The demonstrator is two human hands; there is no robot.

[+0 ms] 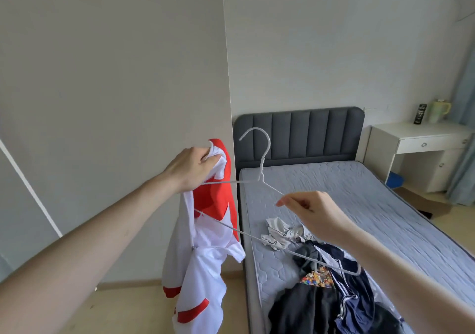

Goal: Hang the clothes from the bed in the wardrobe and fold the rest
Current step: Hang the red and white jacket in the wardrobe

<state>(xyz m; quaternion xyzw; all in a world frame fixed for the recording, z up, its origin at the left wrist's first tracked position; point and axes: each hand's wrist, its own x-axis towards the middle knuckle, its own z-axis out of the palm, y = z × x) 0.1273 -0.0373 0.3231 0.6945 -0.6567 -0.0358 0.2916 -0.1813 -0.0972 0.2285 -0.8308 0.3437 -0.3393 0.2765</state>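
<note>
My left hand [191, 167] grips the collar of a white and red jacket [205, 251], which hangs down beside the bed. My right hand [312, 214] pinches the right arm of a white wire hanger [262, 169], hook upward. The hanger's left end reaches into the jacket near my left hand. On the bed [359, 205] lie a crumpled grey garment [281, 233] and a pile of dark navy and black clothes [331, 297] with a colourful patch.
A tall pale wardrobe panel [115, 102] stands at the left, right against the bed's grey headboard [298, 133]. A white desk [421, 138] with a jug and a dark can sits at the back right. Wooden floor lies below the jacket.
</note>
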